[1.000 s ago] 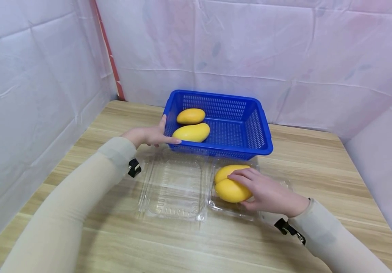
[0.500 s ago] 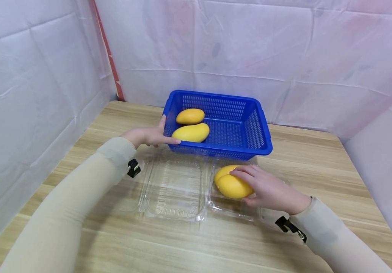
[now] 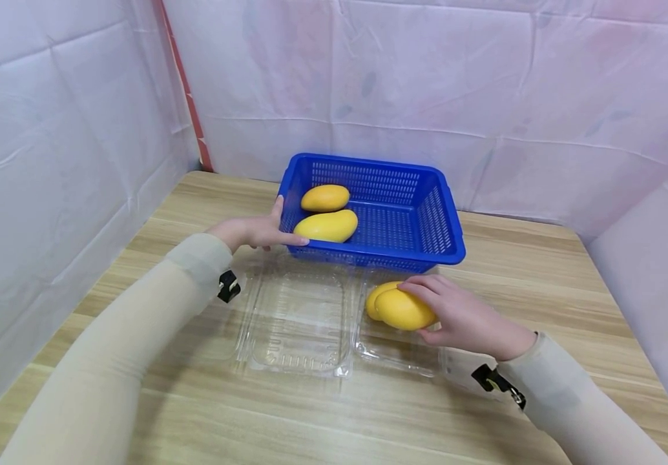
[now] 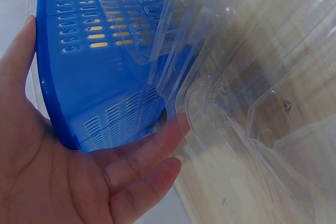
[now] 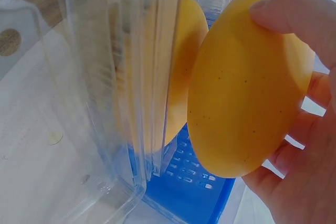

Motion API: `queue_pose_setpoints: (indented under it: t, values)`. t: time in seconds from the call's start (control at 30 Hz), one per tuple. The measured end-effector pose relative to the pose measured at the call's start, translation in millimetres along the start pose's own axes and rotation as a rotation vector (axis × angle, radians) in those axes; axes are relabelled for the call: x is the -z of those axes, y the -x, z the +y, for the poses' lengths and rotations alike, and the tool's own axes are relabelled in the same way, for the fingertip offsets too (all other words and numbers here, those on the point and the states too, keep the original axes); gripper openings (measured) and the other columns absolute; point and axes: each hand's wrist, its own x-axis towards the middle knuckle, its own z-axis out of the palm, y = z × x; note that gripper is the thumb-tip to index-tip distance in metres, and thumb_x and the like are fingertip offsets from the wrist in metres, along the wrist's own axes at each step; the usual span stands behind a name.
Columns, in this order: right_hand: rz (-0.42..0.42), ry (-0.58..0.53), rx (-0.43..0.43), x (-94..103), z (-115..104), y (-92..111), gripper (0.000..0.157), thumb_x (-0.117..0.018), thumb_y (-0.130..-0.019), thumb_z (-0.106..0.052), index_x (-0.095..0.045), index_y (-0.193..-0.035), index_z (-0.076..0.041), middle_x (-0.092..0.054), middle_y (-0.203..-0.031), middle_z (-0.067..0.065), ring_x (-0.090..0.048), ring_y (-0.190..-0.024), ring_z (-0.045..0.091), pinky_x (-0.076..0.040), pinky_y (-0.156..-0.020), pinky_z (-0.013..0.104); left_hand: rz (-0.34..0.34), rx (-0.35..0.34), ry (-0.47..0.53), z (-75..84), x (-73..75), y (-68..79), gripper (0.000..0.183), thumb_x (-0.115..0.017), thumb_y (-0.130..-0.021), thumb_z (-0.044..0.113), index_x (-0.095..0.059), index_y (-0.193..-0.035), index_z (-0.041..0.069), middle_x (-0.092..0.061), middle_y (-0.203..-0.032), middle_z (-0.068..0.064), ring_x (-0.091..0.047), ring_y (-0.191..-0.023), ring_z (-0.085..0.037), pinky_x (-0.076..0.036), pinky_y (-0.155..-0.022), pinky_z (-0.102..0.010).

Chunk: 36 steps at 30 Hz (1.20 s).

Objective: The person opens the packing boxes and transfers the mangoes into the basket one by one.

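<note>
My right hand (image 3: 464,320) holds a yellow mango (image 3: 406,310) above the right clear plastic container (image 3: 395,352). In the right wrist view the thumb lies across the held mango (image 5: 247,82), fingers on its other side. Another mango (image 3: 374,301) sits behind it, in that container, partly covered. With fingers spread and mostly straight, my left hand (image 3: 255,231) rests against the near left corner of the blue basket (image 3: 386,253); the left wrist view shows the fingers (image 4: 149,158) against its outside. Inside the basket, at its left end, lie two mangoes, a smaller one (image 3: 325,198) and a larger one (image 3: 327,226).
A second clear clamshell container (image 3: 302,316) lies unfolded to the left of the first, on the wooden table (image 3: 287,413). Both containers stand close to the basket's front side. White and pinkish sheeting (image 3: 409,77) encloses the table at the back and sides.
My right hand has raised its mango slightly and shifted it right, uncovering more of the container's near part. My left hand and the basket have stayed put.
</note>
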Motion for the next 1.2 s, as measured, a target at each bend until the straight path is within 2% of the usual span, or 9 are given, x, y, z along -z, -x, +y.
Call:
queue_pose_setpoints:
  t: [0.3,0.6,0.9,1.2]
  values:
    - [-0.008,-0.026,-0.04,5.2,1,1,0.07,-0.079,-0.067,-0.018,-0.05,-0.128,-0.002,-0.052,-0.124,0.01,-0.049,-0.109,0.024,-0.046,-0.089,0.042,-0.004,-0.004,-0.013,2.4,-0.3,0.4,0.125,-0.055,-0.074,0.073,0.04,-0.135,0.019,0.012,-0.153,-0.017,-0.05,-0.115,-0.035,-0.033,-0.1,-0.052]
    - [-0.005,-0.017,-0.059,10.7,2,2,0.07,-0.079,-0.068,-0.017,-0.049,-0.13,-0.001,-0.051,-0.123,0.01,-0.05,-0.109,0.025,-0.047,-0.088,0.042,-0.015,-0.016,0.035,3.1,-1.0,0.8,0.122,-0.057,-0.078,0.067,0.04,-0.134,0.02,0.022,-0.151,-0.014,-0.051,-0.114,-0.038,-0.034,-0.099,-0.055]
    - [-0.007,-0.014,-0.083,14.5,2,1,0.069,-0.078,-0.071,-0.018,-0.049,-0.13,-0.001,-0.05,-0.125,0.012,-0.048,-0.112,0.028,-0.044,-0.091,0.046,-0.006,-0.014,0.025,1.8,-1.0,0.3,0.121,-0.057,-0.078,0.067,0.04,-0.135,0.02,0.023,-0.151,-0.014,-0.052,-0.112,-0.037,-0.035,-0.098,-0.054]
    - [0.034,-0.003,-0.092,20.9,4,1,0.068,-0.079,-0.07,-0.014,-0.05,-0.129,0.0,-0.051,-0.125,0.014,-0.049,-0.111,0.031,-0.045,-0.089,0.049,0.001,-0.022,0.008,-0.7,-0.2,-0.4,0.122,-0.056,-0.077,0.068,0.04,-0.135,0.019,0.023,-0.151,-0.016,-0.053,-0.11,-0.036,-0.035,-0.098,-0.054]
